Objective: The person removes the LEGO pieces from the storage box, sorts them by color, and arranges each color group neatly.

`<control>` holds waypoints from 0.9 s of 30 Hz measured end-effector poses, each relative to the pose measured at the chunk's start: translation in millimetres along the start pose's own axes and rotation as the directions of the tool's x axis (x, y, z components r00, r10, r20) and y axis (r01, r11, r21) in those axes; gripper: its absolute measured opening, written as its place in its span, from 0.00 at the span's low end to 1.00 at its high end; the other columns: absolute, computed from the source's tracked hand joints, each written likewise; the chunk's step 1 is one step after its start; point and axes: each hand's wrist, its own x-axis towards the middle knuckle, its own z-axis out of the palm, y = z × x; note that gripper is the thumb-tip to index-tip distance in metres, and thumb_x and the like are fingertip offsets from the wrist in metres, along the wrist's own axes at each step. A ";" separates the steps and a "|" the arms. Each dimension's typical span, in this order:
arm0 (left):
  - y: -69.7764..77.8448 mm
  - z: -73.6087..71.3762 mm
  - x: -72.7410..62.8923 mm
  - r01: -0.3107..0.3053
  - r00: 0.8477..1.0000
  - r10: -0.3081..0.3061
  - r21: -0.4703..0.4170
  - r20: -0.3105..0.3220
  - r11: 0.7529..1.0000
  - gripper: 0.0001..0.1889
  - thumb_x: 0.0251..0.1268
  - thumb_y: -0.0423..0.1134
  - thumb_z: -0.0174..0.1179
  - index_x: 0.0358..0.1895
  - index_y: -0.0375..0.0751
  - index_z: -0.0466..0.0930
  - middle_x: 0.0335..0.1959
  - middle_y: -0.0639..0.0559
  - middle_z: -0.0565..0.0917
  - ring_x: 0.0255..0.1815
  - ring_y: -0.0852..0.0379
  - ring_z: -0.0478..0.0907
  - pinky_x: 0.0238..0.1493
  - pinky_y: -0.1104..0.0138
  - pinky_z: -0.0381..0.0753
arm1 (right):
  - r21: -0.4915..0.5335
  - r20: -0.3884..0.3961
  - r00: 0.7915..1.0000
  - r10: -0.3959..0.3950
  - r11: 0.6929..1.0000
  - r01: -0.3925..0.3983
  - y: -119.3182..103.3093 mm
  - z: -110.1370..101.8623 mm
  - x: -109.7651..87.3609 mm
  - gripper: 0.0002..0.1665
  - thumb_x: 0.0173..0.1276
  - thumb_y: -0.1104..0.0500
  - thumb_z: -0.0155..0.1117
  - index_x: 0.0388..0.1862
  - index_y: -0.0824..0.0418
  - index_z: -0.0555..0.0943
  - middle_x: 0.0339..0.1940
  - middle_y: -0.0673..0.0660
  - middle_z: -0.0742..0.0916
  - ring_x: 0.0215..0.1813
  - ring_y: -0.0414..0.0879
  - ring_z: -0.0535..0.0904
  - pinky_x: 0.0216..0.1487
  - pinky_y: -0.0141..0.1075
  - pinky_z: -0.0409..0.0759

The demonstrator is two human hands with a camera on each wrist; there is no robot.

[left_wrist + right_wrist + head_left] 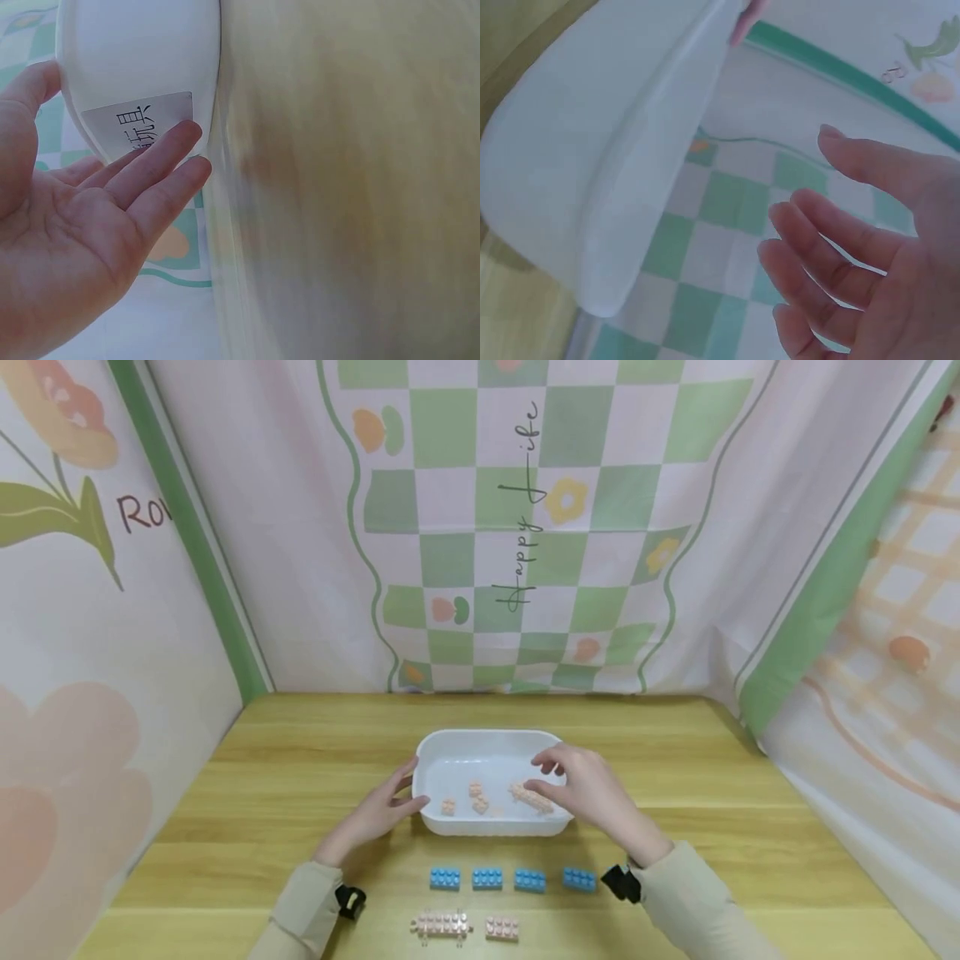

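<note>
A white plastic basin [491,825] stands on the wooden table with peach-coloured block pieces inside. My left hand [381,810] touches its left end, the thumb at the near side; in the left wrist view the fingers lie nearly straight against the wall, by a printed label [142,120]. My right hand [592,783] hovers over the basin's right end with loosely bent fingers and nothing held. Under it lies a long peach piece [534,799], partly hidden by the thumb. Several small peach pieces [480,805] lie left of that.
In front of the basin is a row of several blue bricks [487,879]. Nearer me lie a long pale pink block piece [442,925] and a pink brick [502,928]. A checked curtain [510,552] hangs behind the table [315,735].
</note>
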 end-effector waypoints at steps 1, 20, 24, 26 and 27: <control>-0.8 0.1 0.4 -0.002 1.000 0.002 -0.003 -0.001 1.000 0.39 0.67 0.46 0.56 0.75 0.44 0.45 0.71 0.33 0.58 0.62 0.36 0.70 0.61 0.49 0.73 | -0.007 0.024 1.000 0.011 1.000 -0.011 4.1 2.5 4.7 0.14 0.57 0.53 0.71 0.39 0.60 0.84 0.33 0.53 0.86 0.35 0.45 0.80 0.36 0.37 0.80; -4.5 1.6 1.0 0.013 1.000 -0.013 -0.010 0.008 1.000 0.40 0.66 0.50 0.56 0.75 0.45 0.45 0.71 0.34 0.58 0.62 0.36 0.70 0.60 0.49 0.73 | -0.149 0.244 0.952 0.182 0.978 -0.149 41.1 57.1 39.7 0.14 0.55 0.57 0.72 0.35 0.65 0.83 0.30 0.55 0.84 0.33 0.47 0.78 0.37 0.41 0.79; -4.3 0.7 0.6 0.015 1.000 -0.015 -0.002 0.008 1.000 0.40 0.67 0.49 0.55 0.75 0.45 0.44 0.71 0.34 0.58 0.62 0.36 0.70 0.60 0.49 0.73 | -0.183 0.239 0.958 0.160 0.976 -0.118 41.3 62.4 38.7 0.11 0.54 0.57 0.72 0.32 0.64 0.84 0.30 0.56 0.85 0.33 0.49 0.79 0.39 0.43 0.80; -4.0 -0.1 0.5 0.019 1.000 -0.019 0.001 0.009 1.000 0.39 0.67 0.49 0.55 0.75 0.46 0.44 0.71 0.34 0.58 0.62 0.37 0.70 0.60 0.49 0.73 | -0.200 0.235 0.960 0.150 0.974 -0.103 41.9 65.2 38.7 0.10 0.54 0.57 0.71 0.30 0.64 0.84 0.30 0.56 0.86 0.34 0.49 0.79 0.40 0.43 0.80; -4.1 -0.4 0.6 0.016 1.000 -0.016 0.000 0.008 1.000 0.39 0.67 0.49 0.55 0.75 0.46 0.44 0.71 0.34 0.58 0.62 0.36 0.70 0.60 0.49 0.73 | -0.205 0.236 0.960 0.150 0.973 -0.102 42.1 66.3 38.8 0.10 0.53 0.58 0.71 0.29 0.63 0.83 0.30 0.56 0.86 0.34 0.49 0.79 0.41 0.44 0.80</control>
